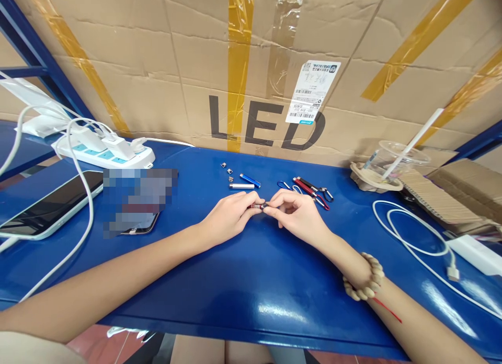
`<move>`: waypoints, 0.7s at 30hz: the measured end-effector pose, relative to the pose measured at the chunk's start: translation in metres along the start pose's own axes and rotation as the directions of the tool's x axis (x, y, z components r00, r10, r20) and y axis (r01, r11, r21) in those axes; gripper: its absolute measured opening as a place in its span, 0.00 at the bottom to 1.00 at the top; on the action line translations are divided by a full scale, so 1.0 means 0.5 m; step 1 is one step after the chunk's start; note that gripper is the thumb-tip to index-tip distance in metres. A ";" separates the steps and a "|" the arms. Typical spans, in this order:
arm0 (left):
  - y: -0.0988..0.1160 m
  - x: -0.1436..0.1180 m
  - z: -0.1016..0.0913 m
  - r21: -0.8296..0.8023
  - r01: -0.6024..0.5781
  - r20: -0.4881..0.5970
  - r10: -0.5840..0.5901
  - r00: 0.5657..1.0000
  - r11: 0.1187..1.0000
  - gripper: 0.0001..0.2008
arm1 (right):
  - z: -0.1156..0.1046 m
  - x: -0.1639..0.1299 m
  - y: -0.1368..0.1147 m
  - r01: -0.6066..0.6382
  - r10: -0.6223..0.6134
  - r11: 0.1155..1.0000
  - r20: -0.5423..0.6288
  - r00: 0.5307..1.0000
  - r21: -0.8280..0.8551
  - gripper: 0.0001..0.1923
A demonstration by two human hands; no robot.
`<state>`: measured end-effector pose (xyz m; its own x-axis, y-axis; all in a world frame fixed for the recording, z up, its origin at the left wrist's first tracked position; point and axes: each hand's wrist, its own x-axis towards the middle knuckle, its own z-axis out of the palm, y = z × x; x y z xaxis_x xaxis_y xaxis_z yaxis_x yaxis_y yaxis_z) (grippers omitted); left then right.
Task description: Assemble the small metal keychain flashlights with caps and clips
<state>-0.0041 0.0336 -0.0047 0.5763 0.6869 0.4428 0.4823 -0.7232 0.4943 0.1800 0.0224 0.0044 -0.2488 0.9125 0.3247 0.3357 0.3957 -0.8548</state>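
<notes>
My left hand (229, 213) is closed, thumb and fingers pinching one end of a small dark and silvery cylinder (259, 206). My right hand (300, 217) pinches the dark other end, so the piece lies level between both hands. Fingers cover much of it. Just beyond lie a white tube (242, 186), a blue tube (250, 180) and small silver metal pieces (229, 171). Behind my right hand a red tube (304, 186) and a black tube (306, 183) lie together with carabiner clips, a blue clip (283, 184) among them.
A large cardboard box (157, 66) walls off the back of the blue table (219, 285). Phones (50, 202) and a white power strip (129, 157) sit left. A plastic cup (403, 157), a coiled white cable (411, 243) and folded cardboard (435, 199) are right.
</notes>
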 end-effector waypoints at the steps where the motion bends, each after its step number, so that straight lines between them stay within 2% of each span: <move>1: 0.002 0.001 -0.001 -0.002 0.005 0.001 -0.005 1.000 1.000 0.07 | 0.000 0.000 0.000 0.000 0.000 1.000 -0.001 1.000 -0.002 0.19; 9: 0.011 0.002 -0.004 -0.002 0.027 0.005 -0.027 1.000 1.000 0.09 | -0.001 -0.003 -0.001 -0.024 0.024 0.999 0.001 1.000 -0.036 0.19; 21: 0.011 0.003 -0.003 0.083 -0.007 -0.025 0.009 1.000 0.997 0.08 | -0.004 -0.004 -0.008 -0.024 0.021 0.970 -0.017 1.000 -0.243 0.21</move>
<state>-0.0019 0.0308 -0.0002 0.5637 0.6819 0.4661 0.5313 -0.7314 0.4275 0.1810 0.0192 0.0080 -0.2261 0.9222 0.3137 0.5527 0.3866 -0.7383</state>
